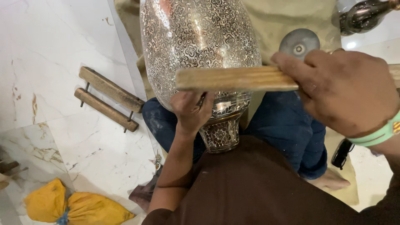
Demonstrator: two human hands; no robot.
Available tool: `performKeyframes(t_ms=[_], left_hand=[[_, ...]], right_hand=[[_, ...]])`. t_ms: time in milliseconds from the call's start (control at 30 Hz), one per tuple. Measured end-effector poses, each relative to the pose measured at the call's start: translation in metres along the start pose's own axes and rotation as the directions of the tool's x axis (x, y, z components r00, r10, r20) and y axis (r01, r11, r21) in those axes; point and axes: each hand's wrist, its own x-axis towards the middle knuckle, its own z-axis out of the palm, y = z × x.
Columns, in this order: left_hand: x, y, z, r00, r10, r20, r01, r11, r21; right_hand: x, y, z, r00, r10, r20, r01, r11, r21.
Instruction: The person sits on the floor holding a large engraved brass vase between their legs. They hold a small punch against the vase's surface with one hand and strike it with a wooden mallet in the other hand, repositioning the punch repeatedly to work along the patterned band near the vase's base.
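A large engraved metal vase [196,46] with a dense floral pattern lies tilted between my legs, its narrow foot [221,133] toward my body. My left hand [191,110] is closed against the vase near its neck band, apparently pinching a small tool that I cannot make out. My right hand [346,89] grips a flat wooden stick [235,79] and holds it level just above the left hand, across the vase's lower body.
A two-bar wooden clamp [108,98] lies on the white marble floor at left. A yellow cloth bundle [77,206] sits at the bottom left. A round metal disc [299,41] and another dark metal vessel [364,16] lie on the beige cloth at top right. A black object [341,153] rests by my right leg.
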Motion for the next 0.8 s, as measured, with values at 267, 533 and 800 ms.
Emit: performKeyframes(t_ms=[267, 533, 800], left_hand=[[-0.001, 0.002, 0.003, 1.000, -0.009, -0.025, 0.011, 0.999, 0.050], [0.007, 0.003, 0.002, 0.999, 0.005, 0.050, -0.003, 0.999, -0.038], [0.012, 0.005, -0.007, 0.985, -0.019, 0.174, 0.034, 0.996, -0.082]], right_hand=[[-0.002, 0.023, 0.006, 0.981, -0.035, -0.192, 0.122, 0.879, 0.460], [0.009, 0.006, -0.001, 0.994, 0.009, -0.106, 0.048, 0.848, 0.527], [-0.025, 0.017, 0.038, 0.995, 0.094, 0.021, -0.096, 0.958, 0.270]])
